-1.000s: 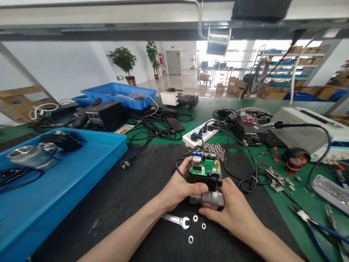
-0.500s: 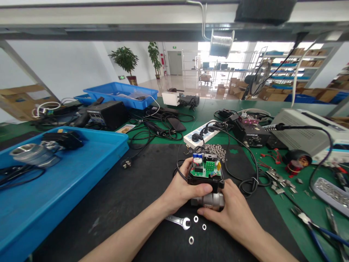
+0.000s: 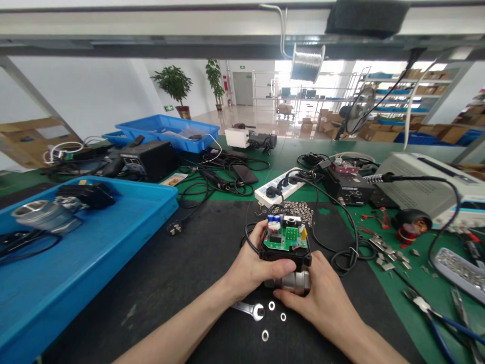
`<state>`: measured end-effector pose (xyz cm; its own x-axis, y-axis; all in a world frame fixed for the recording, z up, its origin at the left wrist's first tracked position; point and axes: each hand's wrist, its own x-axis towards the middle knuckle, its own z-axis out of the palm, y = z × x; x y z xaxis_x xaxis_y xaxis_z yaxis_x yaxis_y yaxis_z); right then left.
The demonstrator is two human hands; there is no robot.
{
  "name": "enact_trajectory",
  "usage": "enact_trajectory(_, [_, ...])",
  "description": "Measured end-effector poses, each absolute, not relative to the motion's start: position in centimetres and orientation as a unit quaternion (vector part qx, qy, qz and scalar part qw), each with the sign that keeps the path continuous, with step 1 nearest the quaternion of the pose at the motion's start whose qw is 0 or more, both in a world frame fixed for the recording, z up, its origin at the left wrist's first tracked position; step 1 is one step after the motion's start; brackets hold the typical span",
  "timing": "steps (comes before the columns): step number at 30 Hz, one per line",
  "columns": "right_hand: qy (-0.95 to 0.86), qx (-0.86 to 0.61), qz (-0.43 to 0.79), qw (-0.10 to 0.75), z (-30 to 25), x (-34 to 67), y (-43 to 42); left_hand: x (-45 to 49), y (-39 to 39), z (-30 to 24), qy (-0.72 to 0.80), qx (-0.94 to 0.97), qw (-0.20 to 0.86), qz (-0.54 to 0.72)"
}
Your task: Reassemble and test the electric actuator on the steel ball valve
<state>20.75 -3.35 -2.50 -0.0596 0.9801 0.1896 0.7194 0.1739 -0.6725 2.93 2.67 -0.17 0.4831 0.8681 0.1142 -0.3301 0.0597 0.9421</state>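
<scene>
Between my hands is a motorized valve: a black actuator housing (image 3: 285, 259) with its cover off, on top of a metal valve body (image 3: 293, 282). A green circuit board (image 3: 291, 235) with several components shows inside the housing. My left hand (image 3: 261, 263) grips the housing, thumb across its front. My right hand (image 3: 322, 283) is wrapped round the right end of the valve body, thumb below it. Close in front on the black mat lie an open-end wrench (image 3: 253, 310), partly behind my left forearm, and three small metal rings, one a washer (image 3: 265, 335).
On the left stands a blue tray (image 3: 151, 202) holding metal parts and a cable. Behind the valve are a power strip (image 3: 278, 188) and a pile of small metal rings (image 3: 299, 211). Pliers (image 3: 428, 313), metal scraps and a soldering iron (image 3: 386, 177) occupy the right side.
The view has shifted very slightly. Both hands keep the same hold on the valve, and the wrench and rings stay where they lie.
</scene>
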Motion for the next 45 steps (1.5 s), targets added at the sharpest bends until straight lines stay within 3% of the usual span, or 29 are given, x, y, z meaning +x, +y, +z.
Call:
enact_trajectory(12, [-0.72, -0.595, 0.203, 0.294, -2.3, 20.9, -3.7, 2.3, 2.8, -0.2, 0.216, 0.531, 0.708, 0.412])
enact_trajectory(25, [-0.778, -0.554, 0.119, 0.271, -3.0, 21.2, -4.4, 0.1, 3.5, -0.3, 0.187, 0.558, 0.736, 0.334])
enact_trajectory(45, [-0.734, -0.549, 0.233, 0.326, -1.9, 21.2, -3.5, 2.0, 3.1, 0.3, 0.212, 0.524, 0.73, 0.385])
